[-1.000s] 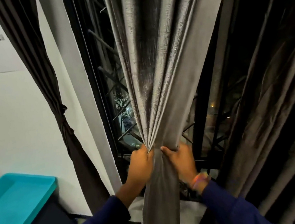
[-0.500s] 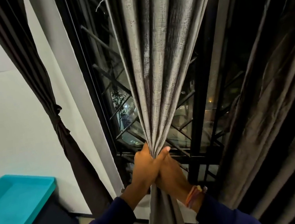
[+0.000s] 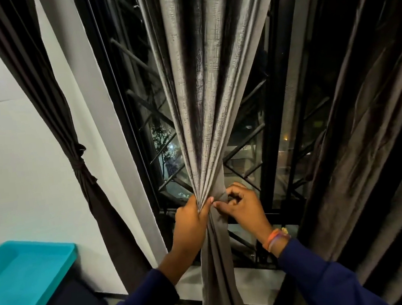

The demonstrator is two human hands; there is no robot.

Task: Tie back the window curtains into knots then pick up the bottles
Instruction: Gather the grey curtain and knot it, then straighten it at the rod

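Change: since 0.5 s ago the hands have come apart; the right one, which was stacked against the left on the gather, now sits just beside it at 3 o'clock, and the camera view has shifted slightly.
Grey curtain (image 3: 202, 82): hangs down the centre of view, pleats fanning from 12 o'clock and pinched to a narrow neck just below centre; below the neck it drops as one loose column to 6 o'clock.
Left hand (image 3: 190, 225): fingers and thumb wrapped around the bunched neck, clenched on the fabric.
Right hand (image 3: 245, 208): fingers curled, fingertips (image 3: 217, 204) pinching the right edge of the same gather, touching the cloth right beside the left thumb (coloured bands on the wrist).
Knot status: grey curtain gathered only, not knotted.
Dark curtain (image 3: 45, 90): at 9 to 10 o'clock against the white wall, already cinched by a tie (image 3: 78, 161) around its middle.
Right-side curtain (image 3: 373, 132): dark folds filling 2 to 5 o'clock, hanging loose.
Window (image 3: 276, 118): black frame with diagonal grille bars behind the grey curtain, night lights outside.
Teal tray (image 3: 21, 280): at 8 o'clock on a dark stand, well apart from the hands.
Bottles: can't see any.
Sleeves: navy, both entering from 6 o'clock.
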